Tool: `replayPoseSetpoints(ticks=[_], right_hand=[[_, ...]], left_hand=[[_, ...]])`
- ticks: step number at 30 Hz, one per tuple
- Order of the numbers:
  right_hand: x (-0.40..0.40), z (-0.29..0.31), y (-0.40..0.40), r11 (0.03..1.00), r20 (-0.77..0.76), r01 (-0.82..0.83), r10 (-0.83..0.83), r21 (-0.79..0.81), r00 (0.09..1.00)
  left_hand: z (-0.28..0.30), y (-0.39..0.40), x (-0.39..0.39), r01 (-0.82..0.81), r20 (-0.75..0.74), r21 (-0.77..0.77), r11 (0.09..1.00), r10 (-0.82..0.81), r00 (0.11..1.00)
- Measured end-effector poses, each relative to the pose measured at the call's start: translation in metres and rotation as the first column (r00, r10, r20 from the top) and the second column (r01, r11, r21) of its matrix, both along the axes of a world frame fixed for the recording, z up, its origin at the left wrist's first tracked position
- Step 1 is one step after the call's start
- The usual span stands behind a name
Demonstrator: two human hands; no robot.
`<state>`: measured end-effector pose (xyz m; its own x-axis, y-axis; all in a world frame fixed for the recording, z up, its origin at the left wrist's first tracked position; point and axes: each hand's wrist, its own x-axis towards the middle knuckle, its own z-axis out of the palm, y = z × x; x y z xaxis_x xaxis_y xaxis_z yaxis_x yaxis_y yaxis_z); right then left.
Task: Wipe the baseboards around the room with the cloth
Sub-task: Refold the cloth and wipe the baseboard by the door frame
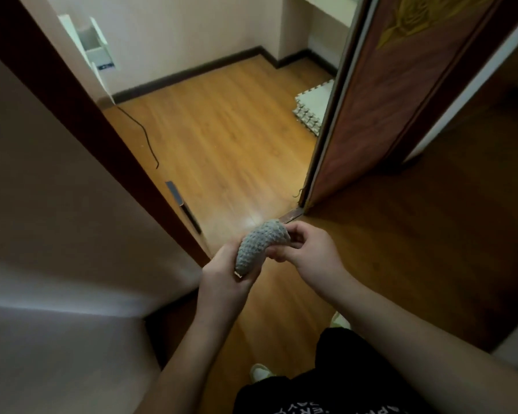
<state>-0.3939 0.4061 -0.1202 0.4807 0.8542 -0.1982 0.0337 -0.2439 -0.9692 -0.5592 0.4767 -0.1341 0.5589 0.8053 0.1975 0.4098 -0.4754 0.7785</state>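
We stand at the doorway, both hands gripping the rolled cloth, left hand low, right hand pinching its top, probably readying it; baseboards lie far ahead.

There are two hands, the left hand and the right hand, one grey cloth, one open door, one black cable, and two shoes.

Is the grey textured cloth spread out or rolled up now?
Rolled up: the grey textured cloth forms a curved tube, gripped by both hands, left hand and right hand.
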Motion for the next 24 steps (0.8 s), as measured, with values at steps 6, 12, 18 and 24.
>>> replayPoseSetpoints(ticks=[6,12,18,24], right_hand=[[0.04,0.016,-0.052,0.987,-0.084,0.149,-0.144,0.063,0.986],[0.121,0.028,-0.111,0.952,-0.245,0.29,-0.26,0.096,0.934],[0.212,0.026,-0.179,0.921,-0.177,0.386,-0.373,0.048,0.911],[0.284,0.027,-0.214,0.818,0.088,0.571,-0.575,0.064,0.814]], left_hand=[[0.03,-0.015,0.059,0.208,-0.126,-0.136,0.969,-0.225,0.966],[0.047,-0.045,0.141,0.517,-0.028,-0.41,0.752,-0.577,0.817],[0.049,-0.095,0.256,0.409,0.107,-0.658,0.632,-0.46,0.882],[0.047,-0.135,0.351,0.422,0.171,-0.695,0.582,-0.437,0.883]])
